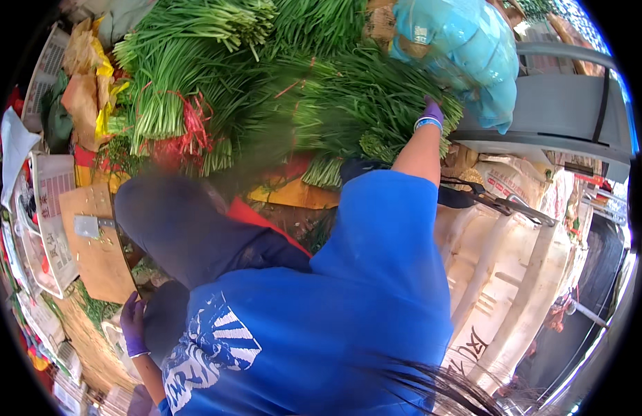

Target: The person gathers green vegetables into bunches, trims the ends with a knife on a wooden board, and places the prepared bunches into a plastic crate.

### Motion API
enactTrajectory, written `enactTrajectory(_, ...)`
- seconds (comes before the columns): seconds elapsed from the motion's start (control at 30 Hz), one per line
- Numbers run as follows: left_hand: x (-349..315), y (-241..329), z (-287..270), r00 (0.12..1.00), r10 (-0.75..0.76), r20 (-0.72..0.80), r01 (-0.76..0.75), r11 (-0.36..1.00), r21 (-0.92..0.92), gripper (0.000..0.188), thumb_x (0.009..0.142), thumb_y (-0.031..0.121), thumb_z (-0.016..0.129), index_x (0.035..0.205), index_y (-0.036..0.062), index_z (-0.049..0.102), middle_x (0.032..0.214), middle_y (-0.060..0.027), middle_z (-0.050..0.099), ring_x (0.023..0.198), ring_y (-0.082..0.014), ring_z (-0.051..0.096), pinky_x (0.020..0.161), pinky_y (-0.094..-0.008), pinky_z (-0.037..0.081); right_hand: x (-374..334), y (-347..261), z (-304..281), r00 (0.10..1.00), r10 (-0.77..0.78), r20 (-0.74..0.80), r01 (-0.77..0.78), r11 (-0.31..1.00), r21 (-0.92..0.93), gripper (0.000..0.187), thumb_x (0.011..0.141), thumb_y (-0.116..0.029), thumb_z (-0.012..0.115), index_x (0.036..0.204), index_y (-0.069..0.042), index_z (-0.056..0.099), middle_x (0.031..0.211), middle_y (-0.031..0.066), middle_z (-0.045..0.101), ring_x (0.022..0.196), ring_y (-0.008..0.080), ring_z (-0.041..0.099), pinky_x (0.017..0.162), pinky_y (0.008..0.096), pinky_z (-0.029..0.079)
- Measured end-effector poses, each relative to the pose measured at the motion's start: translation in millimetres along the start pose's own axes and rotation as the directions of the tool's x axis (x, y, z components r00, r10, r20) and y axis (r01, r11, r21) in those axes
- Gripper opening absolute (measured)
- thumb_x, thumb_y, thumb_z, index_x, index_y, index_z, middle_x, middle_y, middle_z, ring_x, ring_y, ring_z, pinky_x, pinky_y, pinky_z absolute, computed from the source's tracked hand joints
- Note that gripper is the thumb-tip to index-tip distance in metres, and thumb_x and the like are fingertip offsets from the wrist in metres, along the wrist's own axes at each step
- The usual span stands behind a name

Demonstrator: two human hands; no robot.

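My right hand [431, 111], in a purple glove with a blue and white band at the wrist, reaches out to the leafy ends of a pile of long green chives [376, 90]. Leaves and the back of the hand hide its fingers. Down at the left, my left hand [133, 323] wears a purple glove too. Its fingers are apart beside the near corner of a wooden cutting board [96, 267], holding nothing that shows. A cleaver [92, 225] with a dark handle lies on that board. Red ties [195, 125] hang by the bunched chives at left.
A blue plastic-wrapped bundle [466, 55] sits beyond my right hand, next to a grey metal frame [577, 104]. White foam boxes [487, 277] stand at my right. White plastic baskets [57, 180] line the left. My bent knee [168, 222] is before the chives.
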State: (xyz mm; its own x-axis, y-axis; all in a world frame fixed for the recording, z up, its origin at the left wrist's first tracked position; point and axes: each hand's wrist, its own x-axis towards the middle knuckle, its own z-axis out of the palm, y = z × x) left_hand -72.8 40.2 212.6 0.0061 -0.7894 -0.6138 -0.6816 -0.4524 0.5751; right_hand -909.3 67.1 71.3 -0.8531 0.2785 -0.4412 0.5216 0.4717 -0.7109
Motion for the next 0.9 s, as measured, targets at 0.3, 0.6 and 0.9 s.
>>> enactTrajectory(0.3, -22, -6, 7, 0.997, -0.024, -0.071, 0.020, 0.998, -0.059, 0.035, 0.085, 0.008, 0.050, 0.117, -0.0034, 0.046, 0.102, -0.0107, 0.057, 0.088, -0.0130, 0.054, 0.080, -0.0248, 0.042, -22, -29, 11, 0.912, -0.386, -0.138, 0.384, 0.922, -0.037, 0.056, 0.068, -0.026, 0.067, 0.110, 0.006, 0.051, 0.111, 0.0205, 0.053, 0.096, 0.0305, 0.053, 0.085, 0.0371, 0.039)
enactTrajectory(0.6, -35, -8, 18, 0.992, 0.063, -0.108, -0.065, 0.998, -0.015, 0.034, 0.084, 0.010, 0.050, 0.115, -0.0045, 0.047, 0.100, -0.0110, 0.058, 0.089, -0.0145, 0.056, 0.081, -0.0251, 0.042, -106, -65, 39, 0.446, -0.800, 0.401, 0.894, 0.372, -0.250, 0.037, 0.072, -0.033, 0.060, 0.095, -0.004, 0.063, 0.092, 0.0148, 0.062, 0.089, 0.0287, 0.059, 0.080, 0.0345, 0.044)
enactTrajectory(0.9, -52, -74, 8, 0.990, -0.033, -0.136, 0.028, 0.999, -0.040, 0.034, 0.084, 0.010, 0.050, 0.115, -0.0043, 0.047, 0.102, -0.0128, 0.058, 0.089, -0.0151, 0.056, 0.080, -0.0255, 0.043, -57, -54, 56, 0.346, -0.256, 0.903, 0.937, 0.141, -0.320, 0.033, 0.068, -0.023, 0.063, 0.101, -0.019, 0.063, 0.101, 0.0093, 0.060, 0.095, 0.0258, 0.057, 0.084, 0.0343, 0.043)
